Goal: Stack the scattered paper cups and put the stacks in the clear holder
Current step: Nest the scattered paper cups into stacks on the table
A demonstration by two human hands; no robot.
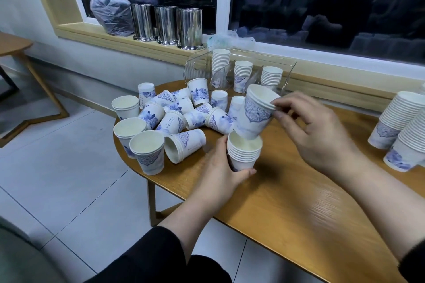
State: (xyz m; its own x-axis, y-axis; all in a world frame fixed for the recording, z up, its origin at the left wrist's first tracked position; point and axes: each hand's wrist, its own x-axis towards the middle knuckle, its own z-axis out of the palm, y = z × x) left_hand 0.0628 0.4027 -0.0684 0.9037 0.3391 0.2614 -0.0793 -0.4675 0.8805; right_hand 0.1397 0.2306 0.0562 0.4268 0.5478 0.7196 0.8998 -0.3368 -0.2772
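While the left hand (226, 163) grips a short stack (244, 153) of nested cups upright near the middle of the bench (287, 202), the right hand (310, 131) pinches the rim of a small nested bunch (256, 112) just above it. That bunch tilts, mouth up and to the right, its base right over the stack's open mouth; its long axis likely needs righting before it drops in. Left of the hands, scattered cups (174, 117) stand and lie in a heap, blue-patterned; one bears small lettering too blurred to read. Two tall stacks (400, 131) lean at the right edge. Farther back, the clear holder (197, 64) already keeps three stacks. Beyond it, three steel canisters (166, 24) stand on the windowsill.
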